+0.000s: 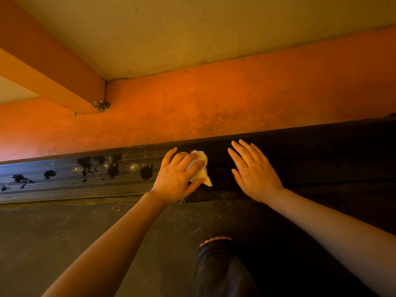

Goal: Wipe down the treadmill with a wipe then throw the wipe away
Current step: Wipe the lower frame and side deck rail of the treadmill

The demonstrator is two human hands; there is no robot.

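White wipe (200, 168), crumpled, is gripped under the curled fingers of the left hand (177, 179) and pressed on the ribbed side rail (75, 179) of the treadmill. The right hand (254, 171) lies flat just beside it on the rail's darker stretch, fingers straight and spread, holding nothing. Dark blotches (146, 171) mark the rail toward its left end. The belt (64, 243) borders the rail's near edge; an orange floor (214, 103) borders its far edge.

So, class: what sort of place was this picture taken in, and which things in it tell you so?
Probably a home or gym corner with a treadmill: a ribbed side rail beside a dark belt, and an orange floor meeting a plain wall.
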